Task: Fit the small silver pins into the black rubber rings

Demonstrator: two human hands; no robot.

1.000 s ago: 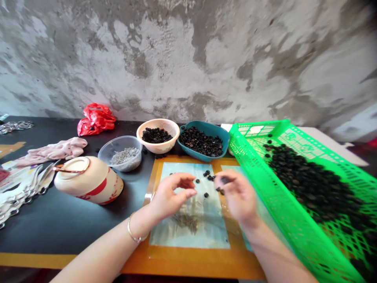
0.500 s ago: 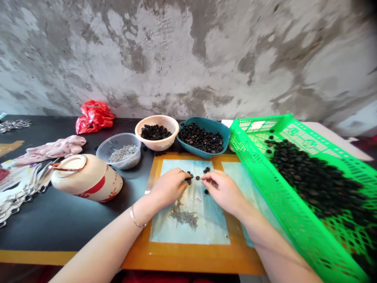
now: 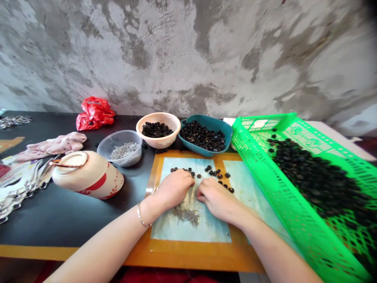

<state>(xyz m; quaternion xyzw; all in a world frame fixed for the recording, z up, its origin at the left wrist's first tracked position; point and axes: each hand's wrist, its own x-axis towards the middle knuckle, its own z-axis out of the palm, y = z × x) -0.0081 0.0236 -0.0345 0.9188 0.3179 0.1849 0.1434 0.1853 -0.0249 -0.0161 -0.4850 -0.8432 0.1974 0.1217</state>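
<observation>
Above the light-blue sheet [image 3: 203, 234], my left hand [image 3: 177, 186] is closed with its fingers bent together, close to some small round black pieces [image 3: 193, 174]. Facing it, my right hand [image 3: 217, 199] is curled with thumb and fingers drawn in. Whatever either hand holds is hidden by the fingers. More black pieces [image 3: 219, 175] lie scattered just beyond the right hand, and one sits between the hands. A pile of thin grey metal pins [image 3: 186, 216] lies on the sheet nearer to me, below both hands.
Behind the sheet stand a clear bowl of pins [image 3: 134, 160], a peach bowl [image 3: 159, 142] and a teal basin [image 3: 203, 150] of black pieces. A green basket [image 3: 265, 184] borders the right. To the left are a cream tumbler [image 3: 97, 177], a glove [image 3: 55, 144] and a red bag [image 3: 94, 114].
My hands have moved nearer to each other and slightly toward me. The right hand has curled inward from a fingertip pinch. More black pieces now show beyond both hands.
</observation>
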